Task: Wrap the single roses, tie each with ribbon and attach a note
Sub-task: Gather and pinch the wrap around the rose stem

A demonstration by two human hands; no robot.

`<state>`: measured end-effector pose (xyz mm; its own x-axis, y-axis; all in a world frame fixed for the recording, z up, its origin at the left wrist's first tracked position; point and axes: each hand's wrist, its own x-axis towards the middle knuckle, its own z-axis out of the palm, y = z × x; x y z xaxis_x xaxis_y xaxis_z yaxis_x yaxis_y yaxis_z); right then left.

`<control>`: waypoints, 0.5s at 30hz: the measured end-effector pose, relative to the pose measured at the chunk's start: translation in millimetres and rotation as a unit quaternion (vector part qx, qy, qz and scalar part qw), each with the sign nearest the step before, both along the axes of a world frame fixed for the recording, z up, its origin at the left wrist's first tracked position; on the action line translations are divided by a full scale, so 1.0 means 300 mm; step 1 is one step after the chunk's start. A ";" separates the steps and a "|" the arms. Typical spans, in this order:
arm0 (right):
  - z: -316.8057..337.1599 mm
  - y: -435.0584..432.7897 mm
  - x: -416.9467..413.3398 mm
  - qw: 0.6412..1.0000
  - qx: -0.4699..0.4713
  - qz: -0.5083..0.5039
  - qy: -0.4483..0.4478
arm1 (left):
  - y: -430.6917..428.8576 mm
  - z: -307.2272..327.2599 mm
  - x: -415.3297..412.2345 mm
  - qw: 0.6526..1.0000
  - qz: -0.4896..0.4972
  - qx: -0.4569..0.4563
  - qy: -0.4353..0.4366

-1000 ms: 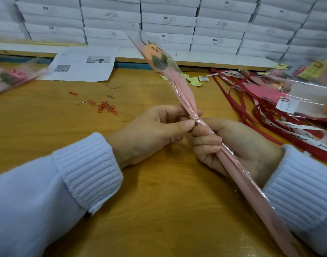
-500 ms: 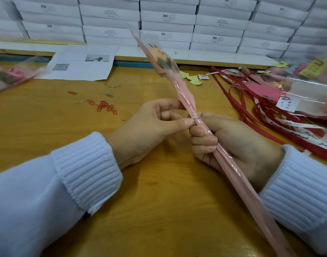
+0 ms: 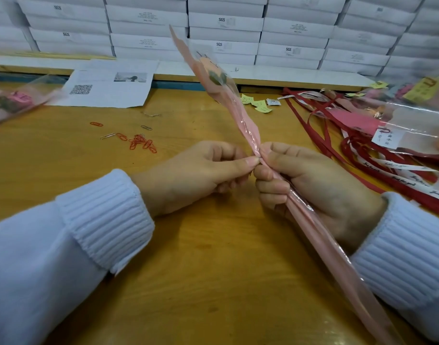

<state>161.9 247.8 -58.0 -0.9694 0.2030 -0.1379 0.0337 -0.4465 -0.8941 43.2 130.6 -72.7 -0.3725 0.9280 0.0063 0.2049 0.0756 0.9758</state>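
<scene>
Though the wrapped rose [image 3: 245, 125] tilted slightly, your left hand [image 3: 201, 175] keeps pinching it, right hand [image 3: 318, 188] fingers curled round it; ribbon [image 3: 350, 149] not yet tied.

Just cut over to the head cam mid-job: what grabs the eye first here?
The wrapped rose stands out first, slanting up at centre, its stem gripped by the right hand while the left hand pinches the wrap beside it. A tangle of red ribbons sprawls on the right, and orange paper clips lie scattered beyond the left hand.
</scene>
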 end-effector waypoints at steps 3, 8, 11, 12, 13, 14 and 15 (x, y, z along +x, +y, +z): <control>0.000 -0.003 0.001 1.000 0.026 0.007 0.006 | -0.001 0.005 0.004 1.000 -0.020 -0.005 0.001; -0.003 -0.005 0.002 0.997 0.072 0.011 0.006 | -0.015 0.014 0.009 0.998 -0.043 0.013 -0.041; -0.003 -0.011 0.002 0.996 0.091 0.008 0.016 | -0.013 0.011 0.015 0.998 -0.025 0.030 -0.052; -0.003 -0.014 0.003 0.995 0.093 0.006 0.018 | -0.013 0.009 0.017 0.998 -0.010 0.036 -0.053; -0.004 -0.015 0.003 0.995 0.093 0.003 0.019 | -0.013 0.006 0.019 0.998 0.006 0.043 -0.055; -0.006 -0.015 0.004 0.996 0.092 0.000 0.018 | -0.012 0.003 0.021 0.997 0.016 0.051 -0.058; -0.006 -0.014 0.004 0.996 0.090 -0.002 0.016 | -0.012 0.000 0.022 0.996 0.020 0.061 -0.056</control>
